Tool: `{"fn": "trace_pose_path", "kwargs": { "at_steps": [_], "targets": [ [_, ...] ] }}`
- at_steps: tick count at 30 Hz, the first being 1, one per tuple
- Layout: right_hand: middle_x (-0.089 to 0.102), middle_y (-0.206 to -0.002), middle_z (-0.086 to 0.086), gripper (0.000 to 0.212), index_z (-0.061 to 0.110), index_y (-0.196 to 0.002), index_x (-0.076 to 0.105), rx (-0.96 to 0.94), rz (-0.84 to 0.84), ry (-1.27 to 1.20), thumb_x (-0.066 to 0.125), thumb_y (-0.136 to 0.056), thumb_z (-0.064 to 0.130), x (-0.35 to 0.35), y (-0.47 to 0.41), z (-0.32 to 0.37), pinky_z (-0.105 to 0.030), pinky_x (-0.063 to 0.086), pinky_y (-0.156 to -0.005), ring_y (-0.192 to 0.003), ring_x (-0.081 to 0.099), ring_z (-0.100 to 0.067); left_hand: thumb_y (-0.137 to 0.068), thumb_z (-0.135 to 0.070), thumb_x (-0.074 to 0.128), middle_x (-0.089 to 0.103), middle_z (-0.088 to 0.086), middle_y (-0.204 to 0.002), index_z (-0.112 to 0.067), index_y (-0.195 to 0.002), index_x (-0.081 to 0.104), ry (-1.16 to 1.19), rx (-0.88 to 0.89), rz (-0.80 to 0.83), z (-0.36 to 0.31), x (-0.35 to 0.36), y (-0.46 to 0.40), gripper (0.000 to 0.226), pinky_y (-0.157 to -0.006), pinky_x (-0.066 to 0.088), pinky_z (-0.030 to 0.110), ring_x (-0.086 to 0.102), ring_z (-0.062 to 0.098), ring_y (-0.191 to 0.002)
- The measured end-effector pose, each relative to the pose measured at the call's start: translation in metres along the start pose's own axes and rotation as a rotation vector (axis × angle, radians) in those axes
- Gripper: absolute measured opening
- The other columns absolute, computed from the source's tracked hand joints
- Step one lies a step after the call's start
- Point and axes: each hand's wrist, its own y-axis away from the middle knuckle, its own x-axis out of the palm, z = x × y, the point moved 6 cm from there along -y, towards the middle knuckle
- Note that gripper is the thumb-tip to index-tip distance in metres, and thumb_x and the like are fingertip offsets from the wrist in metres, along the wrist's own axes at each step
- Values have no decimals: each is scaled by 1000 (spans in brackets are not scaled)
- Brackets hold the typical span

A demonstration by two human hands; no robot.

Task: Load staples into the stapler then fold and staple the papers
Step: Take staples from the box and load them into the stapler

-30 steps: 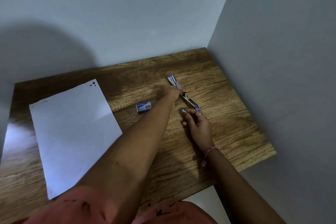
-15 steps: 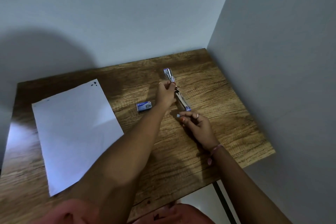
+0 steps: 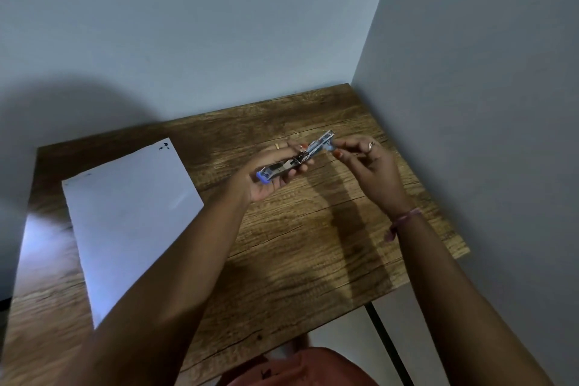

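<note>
Near the middle of the frame we see the stapler (image 3: 293, 160) lifted off the table (image 3: 313, 260), swung open into one long line running from lower left to upper right. Our left hand (image 3: 272, 172) cradles its blue-tipped lower end, fingers curled around the metal body. Our right hand (image 3: 366, 163) pinches the upper end between thumb and fingertips. The sheet of paper (image 3: 128, 216) lies flat on the table at centre left, well apart from both hands.
</note>
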Motion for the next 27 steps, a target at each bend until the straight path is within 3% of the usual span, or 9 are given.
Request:
{"fn": "trace_pose_path", "kwargs": {
  "at_steps": [3, 7, 13, 21, 27],
  "targets": [
    [60, -99, 9, 21, 23, -107, 68, -114, 46, 147, 65, -88, 14, -3, -11, 25, -13, 48, -74, -88, 59, 1, -94, -9, 52, 72, 17, -79, 3, -103, 63, -35, -26, 21, -3, 2, 8, 19, -42, 50, 12, 68, 12, -59],
    [61, -103, -2, 20, 17, -108, 70, -219, 165, 444, 64, -89, 17, 2, -17, 39, -27, 43, -83, -96, 54, -15, -93, -9, 54, 72, 18, -78, 1, -92, 69, -113, -19, 2, -8, 0, 15, 18, -42, 50, 12, 69, 13, -58],
    [63, -108, 1, 19, 19, -107, 69, -193, 223, 515, 61, -90, 24, 12, -16, 39, -52, 44, -89, -105, 55, -21, -92, -10, 57, 72, 18, -79, 5, -96, 66, -199, -12, -15, -10, 4, 21, 18, -43, 50, 12, 69, 13, -59],
    [67, -106, 1, 17, 22, -104, 71, -168, 269, 472, 64, -89, 22, 16, -13, 38, -51, 45, -88, -104, 58, -21, -93, -9, 54, 70, 21, -81, 8, -101, 61, -173, -27, -33, -7, 0, 27, 20, -43, 50, 12, 68, 13, -58],
    [67, -101, 4, 16, 17, -103, 70, -166, 257, 424, 64, -89, 16, 16, -11, 43, -37, 49, -85, -96, 59, -14, -92, -10, 56, 72, 20, -81, 8, -102, 62, -174, -25, -43, -7, -1, 29, 21, -43, 50, 12, 69, 13, -58]
  ]
}}
